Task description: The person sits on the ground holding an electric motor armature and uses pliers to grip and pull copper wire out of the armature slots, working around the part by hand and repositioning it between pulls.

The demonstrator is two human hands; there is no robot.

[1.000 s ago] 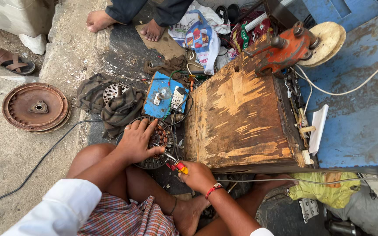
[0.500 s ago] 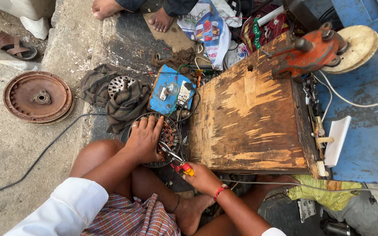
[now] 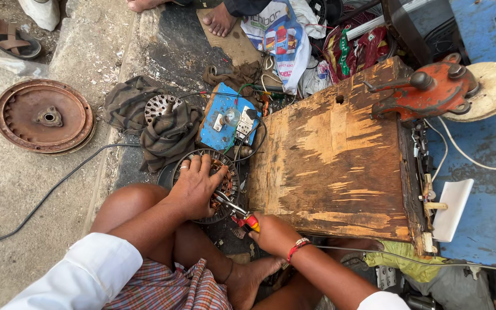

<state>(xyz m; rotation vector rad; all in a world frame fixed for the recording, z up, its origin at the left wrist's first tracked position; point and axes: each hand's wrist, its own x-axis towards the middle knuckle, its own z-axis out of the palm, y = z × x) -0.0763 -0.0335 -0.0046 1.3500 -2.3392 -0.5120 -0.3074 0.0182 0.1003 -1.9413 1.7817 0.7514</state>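
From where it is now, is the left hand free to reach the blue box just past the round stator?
Probably yes. The left hand rests flat on the round stator, and the blue box lies directly beyond it. Only thin wires cross the gap, though lifting off would leave the stator unheld while the right hand works its pliers.

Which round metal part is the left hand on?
The wound stator under the left hand, beside the wooden box; the rusty disc lies apart on the concrete.
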